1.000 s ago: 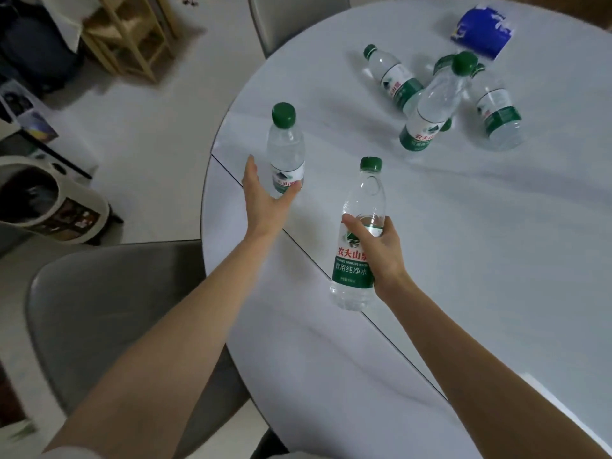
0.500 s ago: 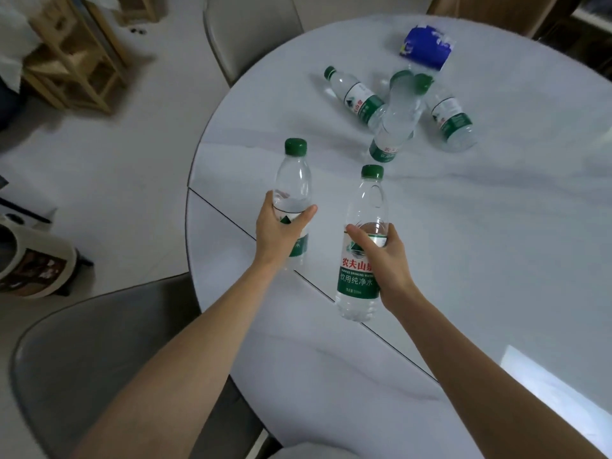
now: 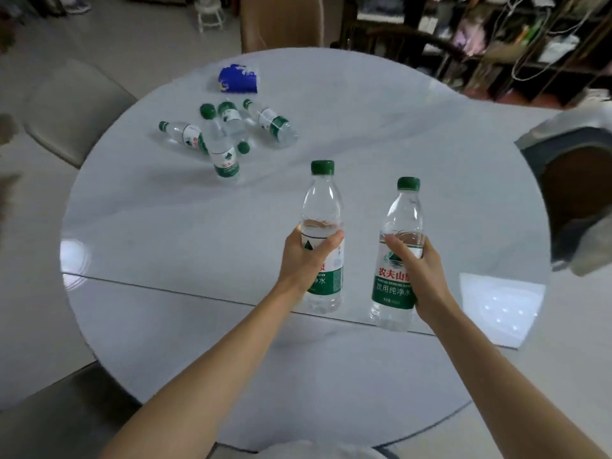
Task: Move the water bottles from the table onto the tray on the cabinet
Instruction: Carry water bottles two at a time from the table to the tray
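right, i've got my left hand wrapped around one upright water bottle and my right hand gripping a second bottle, both over the table. the pickup looks done; next i carry them to the tray, which isn't in view. a cluster of bottles waits behind.

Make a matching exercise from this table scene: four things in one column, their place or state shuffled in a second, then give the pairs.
Things:
1. left hand
2. right hand
3. blue packet
4. cluster of bottles

Places or states:
A. on the far side of the table, beyond the bottles
B. mostly lying down, left of centre
C. grips the bottle with the green label partly hidden
D. grips the bottle whose red characters face the camera

Pairs: 1-C, 2-D, 3-A, 4-B
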The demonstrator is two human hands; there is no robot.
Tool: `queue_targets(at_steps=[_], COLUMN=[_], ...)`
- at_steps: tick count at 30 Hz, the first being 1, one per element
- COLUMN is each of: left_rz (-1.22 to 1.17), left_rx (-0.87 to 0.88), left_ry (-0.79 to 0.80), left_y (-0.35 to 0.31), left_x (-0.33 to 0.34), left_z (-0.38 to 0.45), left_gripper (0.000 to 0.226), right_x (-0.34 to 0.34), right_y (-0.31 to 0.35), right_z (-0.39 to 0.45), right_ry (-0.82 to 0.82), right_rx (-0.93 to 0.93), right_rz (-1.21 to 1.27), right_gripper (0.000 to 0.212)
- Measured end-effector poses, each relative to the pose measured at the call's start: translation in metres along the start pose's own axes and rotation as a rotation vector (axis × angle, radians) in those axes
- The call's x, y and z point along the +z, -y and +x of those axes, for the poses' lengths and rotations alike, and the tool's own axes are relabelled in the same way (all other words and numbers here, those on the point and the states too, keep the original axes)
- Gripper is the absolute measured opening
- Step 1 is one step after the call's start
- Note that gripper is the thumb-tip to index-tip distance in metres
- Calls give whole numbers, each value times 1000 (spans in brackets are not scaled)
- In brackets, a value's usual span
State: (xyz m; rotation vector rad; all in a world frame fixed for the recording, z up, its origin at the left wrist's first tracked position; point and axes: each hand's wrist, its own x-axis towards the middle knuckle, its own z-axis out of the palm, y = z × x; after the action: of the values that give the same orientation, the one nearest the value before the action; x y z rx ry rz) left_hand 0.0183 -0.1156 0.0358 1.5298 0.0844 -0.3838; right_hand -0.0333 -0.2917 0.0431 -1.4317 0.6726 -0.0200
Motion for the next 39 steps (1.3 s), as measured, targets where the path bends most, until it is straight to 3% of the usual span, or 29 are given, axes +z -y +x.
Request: queue_targets(at_steps=[3, 12, 14, 17, 19, 22, 25, 32, 39], left_rz=[53, 158, 173, 219, 224, 251, 279, 318, 341], left_rx=[4, -35, -51, -51, -42, -16, 1, 59, 10], left_ry=[120, 474, 563, 681, 756, 836, 891, 1020, 1054], left_y=[7, 48, 56, 66, 69, 75, 85, 60, 46], left_x=[83, 352, 405, 478, 524, 594, 664, 831, 984], left_z=[-23, -122, -139, -157, -160, -154, -134, -77, -12], left_gripper=[10, 22, 19, 32, 26, 37, 33, 32, 35], right_x=[-90, -379, -431, -496, -533, -583, -633, -763, -886], right_y=[-11, -51, -56, -64, -70, -78, -76, -20, 23], right_z=[-21, -117, -132, -145, -147, -137, -111, -23, 58], right_ry=[-141, -478, -551, -640, -683, -748, -806, -894, -935], right_rx=[-3, -10, -31, -41, -46, -39, -41, -101, -128], right_rz=[106, 250, 290, 370, 404, 428, 451, 463, 487], right_gripper=[23, 36, 36, 39, 38, 41, 45, 42, 37])
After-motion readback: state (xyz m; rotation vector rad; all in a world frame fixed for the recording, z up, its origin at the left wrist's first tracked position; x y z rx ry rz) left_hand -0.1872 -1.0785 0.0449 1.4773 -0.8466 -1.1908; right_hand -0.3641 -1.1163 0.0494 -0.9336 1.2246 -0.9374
